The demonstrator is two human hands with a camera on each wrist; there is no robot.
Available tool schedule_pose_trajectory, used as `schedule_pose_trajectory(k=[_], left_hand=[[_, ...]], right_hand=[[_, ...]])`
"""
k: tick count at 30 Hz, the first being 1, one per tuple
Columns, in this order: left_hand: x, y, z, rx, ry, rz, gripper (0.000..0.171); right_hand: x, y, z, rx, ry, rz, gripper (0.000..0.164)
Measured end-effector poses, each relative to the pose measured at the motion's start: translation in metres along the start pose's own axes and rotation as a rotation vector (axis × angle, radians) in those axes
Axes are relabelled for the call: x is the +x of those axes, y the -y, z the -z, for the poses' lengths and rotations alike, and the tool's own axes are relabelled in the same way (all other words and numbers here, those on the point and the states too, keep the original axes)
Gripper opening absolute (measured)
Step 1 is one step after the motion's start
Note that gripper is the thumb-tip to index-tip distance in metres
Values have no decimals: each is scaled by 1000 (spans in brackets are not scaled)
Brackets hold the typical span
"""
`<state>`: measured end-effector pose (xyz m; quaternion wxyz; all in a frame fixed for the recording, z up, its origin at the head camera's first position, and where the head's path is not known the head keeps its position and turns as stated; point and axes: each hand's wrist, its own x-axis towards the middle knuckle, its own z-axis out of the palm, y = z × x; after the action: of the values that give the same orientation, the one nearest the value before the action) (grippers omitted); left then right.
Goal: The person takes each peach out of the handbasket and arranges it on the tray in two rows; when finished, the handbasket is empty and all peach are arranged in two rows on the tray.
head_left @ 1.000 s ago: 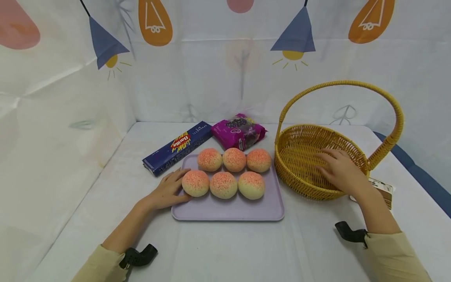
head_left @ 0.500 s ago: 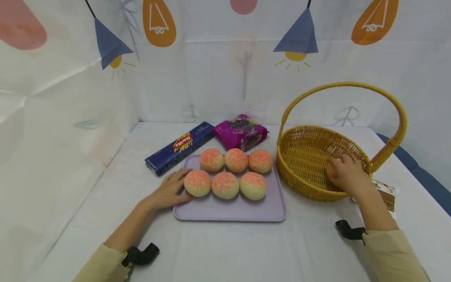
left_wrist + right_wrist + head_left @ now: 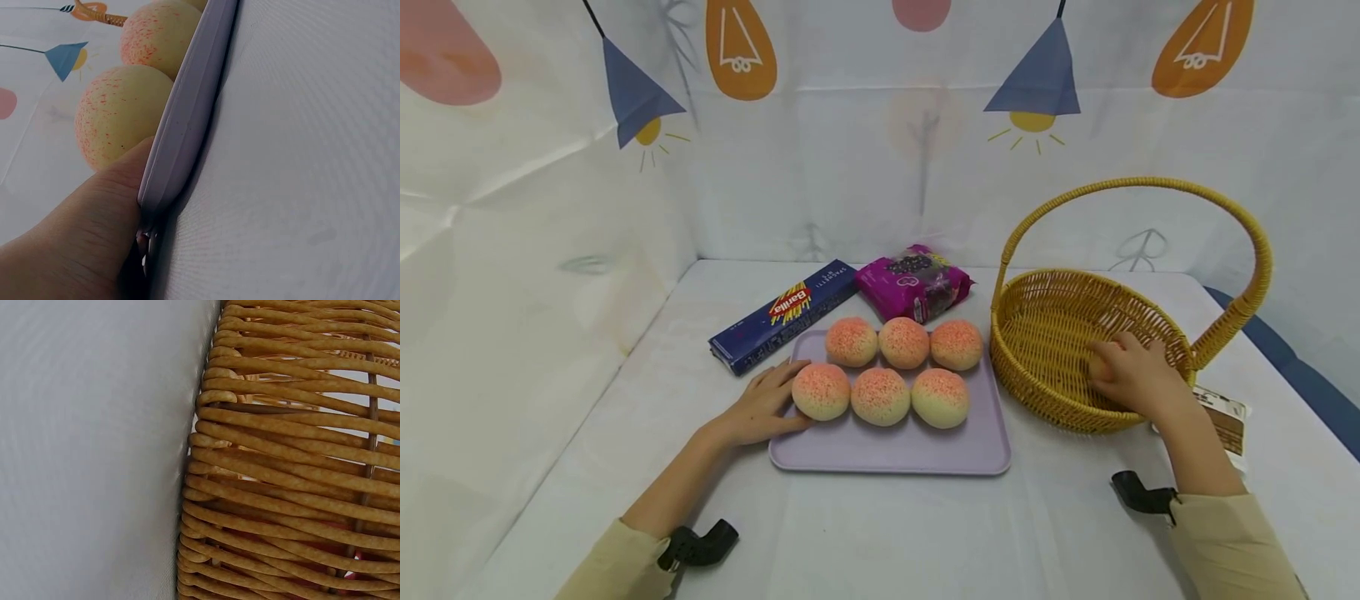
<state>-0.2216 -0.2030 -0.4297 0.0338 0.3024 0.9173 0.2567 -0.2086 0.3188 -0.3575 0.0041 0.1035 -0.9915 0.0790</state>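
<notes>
My left hand (image 3: 765,404) rests at the left rim of the lilac tray (image 3: 891,458), spread around the outer side of the front-left peach (image 3: 821,392). The thumb (image 3: 119,181) lies over the rim, beside that peach, in the left wrist view. Several peaches stand on the tray in two rows. Inside the wicker basket (image 3: 1022,367), my right hand (image 3: 1138,375) reaches low with bent fingers. A tan, rounded patch shows by its fingertips; I cannot tell whether it is a held thing. The right wrist view has only the basket's outer weave (image 3: 281,456), with the hand hidden.
Behind the tray lie a blue spaghetti box (image 3: 782,315) and a purple packet (image 3: 913,283). The basket's tall handle (image 3: 1142,182) arches above the right hand. A brown and white packet (image 3: 1223,417) lies right of the right wrist. White fabric walls (image 3: 850,167) stand behind.
The right hand has lowered inside the basket and its fingers have bent; over the last half second it has shifted slightly left. The left hand keeps its place at the tray.
</notes>
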Motion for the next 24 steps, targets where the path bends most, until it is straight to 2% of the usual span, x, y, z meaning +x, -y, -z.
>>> schedule_pose_trajectory(k=[6, 13, 19, 24], left_hand=[[0, -1, 0, 1, 0, 0, 78], [0, -2, 0, -7, 0, 9, 77], [0, -1, 0, -3, -1, 8, 77], [0, -1, 0, -4, 0, 8, 78]], right_hand=[[1, 0, -1, 18, -8, 16, 51], [3, -2, -4, 5, -62, 135, 32], [6, -2, -5, 29, -62, 185, 30], [6, -2, -6, 7, -143, 275, 25]])
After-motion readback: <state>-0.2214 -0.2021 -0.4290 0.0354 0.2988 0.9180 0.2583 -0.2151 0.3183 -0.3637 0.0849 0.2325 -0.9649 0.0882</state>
